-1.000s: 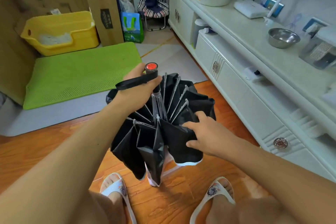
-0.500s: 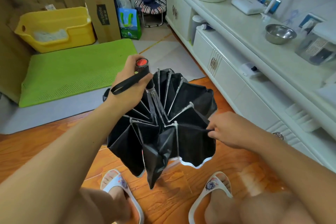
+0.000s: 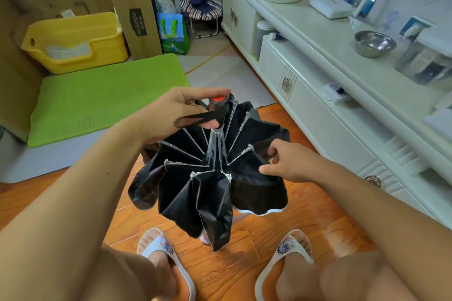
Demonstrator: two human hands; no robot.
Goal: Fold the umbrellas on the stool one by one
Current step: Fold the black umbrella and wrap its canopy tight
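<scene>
Black umbrella (image 3: 215, 186) handle gripped by left hand (image 3: 176, 115); right hand (image 3: 291, 164) fingers pinch its canopy.

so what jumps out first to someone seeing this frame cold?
The black umbrella at centre frame, half collapsed with its silver ribs splayed, held handle-up over the orange wood floor. The left hand grips its handle by the red button, while the right hand pinches the fabric on the right side. Behind, a bright green mat and a yellow bin stand out at upper left.
</scene>
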